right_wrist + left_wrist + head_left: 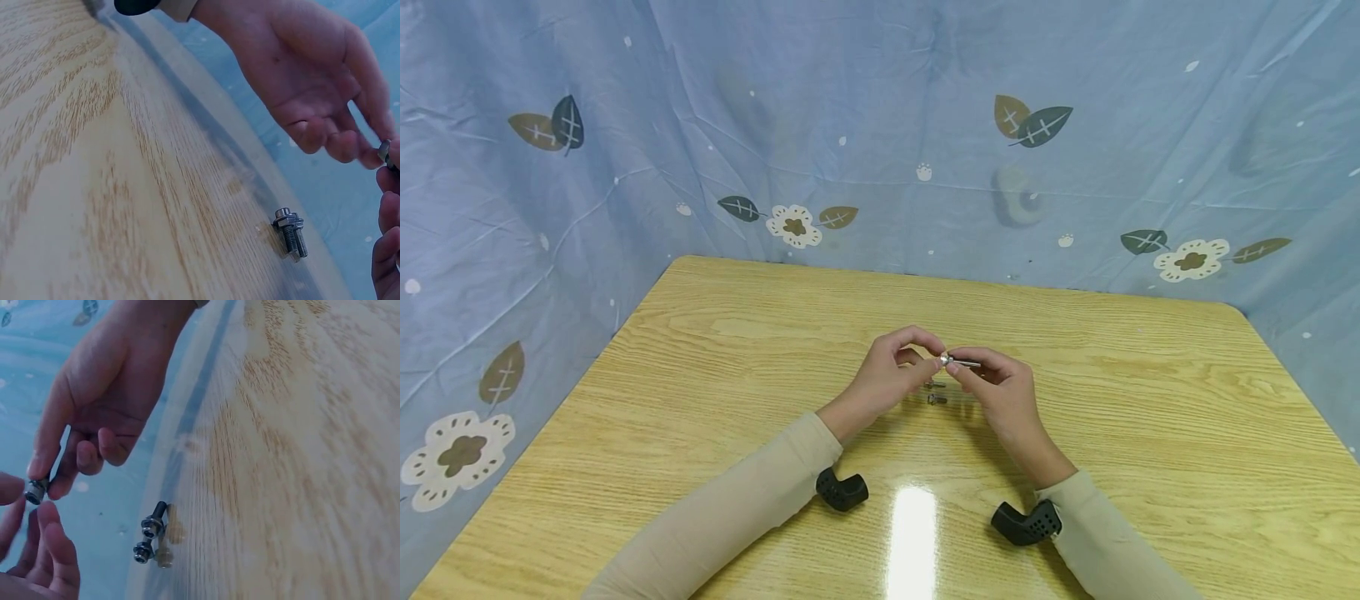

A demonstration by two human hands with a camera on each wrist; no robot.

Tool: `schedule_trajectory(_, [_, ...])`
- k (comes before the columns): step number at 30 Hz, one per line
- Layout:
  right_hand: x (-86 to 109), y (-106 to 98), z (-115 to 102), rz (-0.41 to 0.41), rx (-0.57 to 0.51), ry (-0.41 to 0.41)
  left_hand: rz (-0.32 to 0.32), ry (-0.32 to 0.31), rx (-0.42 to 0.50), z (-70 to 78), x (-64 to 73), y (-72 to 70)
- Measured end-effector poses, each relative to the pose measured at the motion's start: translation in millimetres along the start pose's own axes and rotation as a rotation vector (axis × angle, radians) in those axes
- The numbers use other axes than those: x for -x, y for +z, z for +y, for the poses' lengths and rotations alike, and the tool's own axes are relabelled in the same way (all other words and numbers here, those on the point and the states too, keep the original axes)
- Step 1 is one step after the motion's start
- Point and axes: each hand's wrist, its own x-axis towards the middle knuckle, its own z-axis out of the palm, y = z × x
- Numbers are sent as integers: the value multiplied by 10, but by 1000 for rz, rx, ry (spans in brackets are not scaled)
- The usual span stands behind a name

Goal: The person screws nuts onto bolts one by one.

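Above the table both hands meet at a metal bolt [966,362], its shiny head to the left and its shank pointing right. My left hand [883,371] pinches the head end with thumb and index finger. From the other side my right hand [1009,396] pinches the bolt just beside the head, its thumb and index finger close to the left fingertips. Fingers partly cover the bolt in both wrist views. Two more bolts, an upper bolt [935,385] and a lower bolt [937,399], lie below the hands, each with a collar near its head.
The light wooden table [737,350] spreads out on all sides of the hands. A blue patterned curtain [880,125] hangs behind it and along its sides. Black wrist mounts, a left mount [842,490] and a right mount [1026,523], jut out from the sleeves.
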Motion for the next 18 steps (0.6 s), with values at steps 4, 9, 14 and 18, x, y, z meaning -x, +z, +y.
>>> schedule_trajectory(4, [1, -1, -7, -5, 0, 0, 7, -48, -4, -2, -12, 7])
schedule_trajectory(9, [2, -12, -12, -18, 15, -11, 2, -32, -14, -13, -15, 6])
schedule_trajectory(14, [1, -13, -2, -17, 20, -9, 6, 6, -43, -17, -6, 1])
schedule_trajectory(18, [0, -6, -5, -8, 10, -5, 10, 13, -47, -20, -8, -3])
